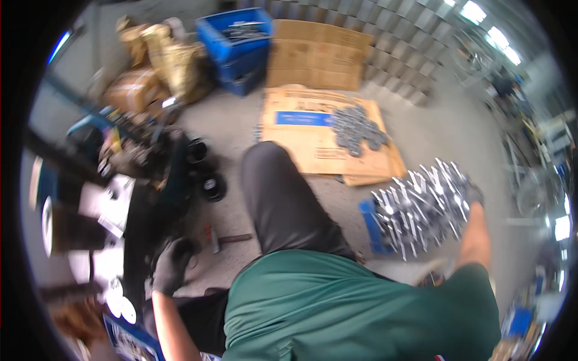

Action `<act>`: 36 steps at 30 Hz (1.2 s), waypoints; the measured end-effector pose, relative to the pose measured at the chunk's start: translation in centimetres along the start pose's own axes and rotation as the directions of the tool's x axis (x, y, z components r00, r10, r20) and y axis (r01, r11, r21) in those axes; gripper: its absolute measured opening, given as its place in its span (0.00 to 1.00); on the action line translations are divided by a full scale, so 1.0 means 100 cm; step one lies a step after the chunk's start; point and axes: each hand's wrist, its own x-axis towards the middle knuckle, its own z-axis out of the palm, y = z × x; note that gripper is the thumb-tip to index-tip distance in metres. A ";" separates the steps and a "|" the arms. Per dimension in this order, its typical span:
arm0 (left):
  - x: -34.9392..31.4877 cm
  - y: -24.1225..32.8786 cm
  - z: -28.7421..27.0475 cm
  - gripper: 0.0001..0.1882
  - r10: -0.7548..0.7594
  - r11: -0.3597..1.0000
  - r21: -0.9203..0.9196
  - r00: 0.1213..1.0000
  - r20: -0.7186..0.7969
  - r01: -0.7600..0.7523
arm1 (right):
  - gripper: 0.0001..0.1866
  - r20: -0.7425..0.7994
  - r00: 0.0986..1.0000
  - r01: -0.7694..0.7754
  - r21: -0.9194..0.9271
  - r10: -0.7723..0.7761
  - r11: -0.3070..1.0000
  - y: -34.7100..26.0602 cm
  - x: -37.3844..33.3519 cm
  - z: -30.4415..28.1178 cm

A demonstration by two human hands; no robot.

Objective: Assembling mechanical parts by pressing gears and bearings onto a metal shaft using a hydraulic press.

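Observation:
My right hand (474, 194), in a grey glove, reaches out to the far right edge of a heap of shiny metal rods (415, 204). The rods look like long bolts, piled over a blue crate (374, 225). Blur and the rods keep its fingers from showing clearly. On the other side, my left hand (173, 265), also in a grey glove, is low beside a dark machine (141, 222). Its fingers are smeared and dark against the machine, so whether they hold anything is unclear.
A hammer-like tool (235, 238) lies on the floor near my left knee. Black round parts (213, 186) stand by the machine. Ahead, flattened cardboard (295, 141) carries a pile of grey metal pieces (355, 127). Stacked blue bins (238, 54) and sacks (174, 60) stand beyond.

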 end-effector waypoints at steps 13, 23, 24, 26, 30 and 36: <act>0.004 0.008 -0.006 0.23 0.049 0.985 0.165 0.998 -0.032 -0.043 | 0.26 -0.192 0.662 0.737 -0.006 -0.725 0.675 -0.329 0.029 -0.074; -0.028 0.021 -0.049 0.19 0.195 0.977 0.155 0.917 -0.348 -0.149 | 0.20 -0.239 0.320 0.947 0.062 -0.917 0.314 -0.440 0.065 -0.111; -0.039 0.027 -0.063 0.19 0.246 0.969 0.134 0.848 -0.469 -0.206 | 0.19 -0.088 0.273 0.943 -0.170 -0.958 0.285 -0.504 0.036 -0.104; -0.073 0.031 -0.083 0.18 0.180 0.857 -0.175 0.600 -0.780 -0.485 | 0.20 -0.314 -0.108 0.990 0.054 -0.943 -0.131 -0.608 -0.013 -0.059; -0.213 0.014 -0.065 0.21 -0.426 0.754 -0.479 0.220 -0.878 -0.450 | 0.22 -0.224 -0.674 0.704 0.093 -0.704 -0.704 -0.754 -0.324 -0.045; -0.355 -0.112 0.168 0.26 -0.786 0.575 -0.759 -0.051 -0.616 0.306 | 0.09 0.162 -0.756 0.645 0.348 -0.634 -0.681 -0.856 -0.460 0.044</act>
